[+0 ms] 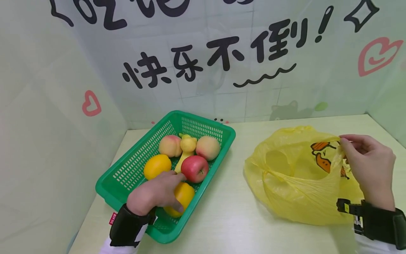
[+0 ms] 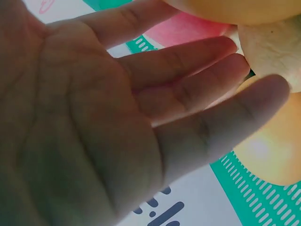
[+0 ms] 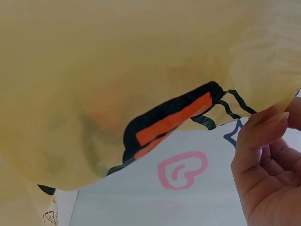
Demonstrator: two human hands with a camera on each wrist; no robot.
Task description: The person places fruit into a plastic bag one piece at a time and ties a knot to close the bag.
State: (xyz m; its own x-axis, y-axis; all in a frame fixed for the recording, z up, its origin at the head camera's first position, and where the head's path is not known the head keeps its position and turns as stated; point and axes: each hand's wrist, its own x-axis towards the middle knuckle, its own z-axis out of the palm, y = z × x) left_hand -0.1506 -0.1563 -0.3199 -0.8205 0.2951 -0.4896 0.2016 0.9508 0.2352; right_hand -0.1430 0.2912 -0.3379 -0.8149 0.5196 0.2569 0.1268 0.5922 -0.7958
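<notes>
My left hand reaches into a green plastic basket over a yellow lemon-shaped fruit. In the left wrist view its fingers are stretched out, and one fingertip goes behind a yellow-orange fruit. A red apple lies just beyond the fingers. On the right, my right hand pinches the rim of a yellow plastic bag between thumb and fingers. The bag's mouth gapes, and an orange and black print shows on its side.
Also in the basket lie a second yellow fruit, a peach, another peach and a banana. Basket and bag stand apart on a pale table. A printed backdrop rises behind the table.
</notes>
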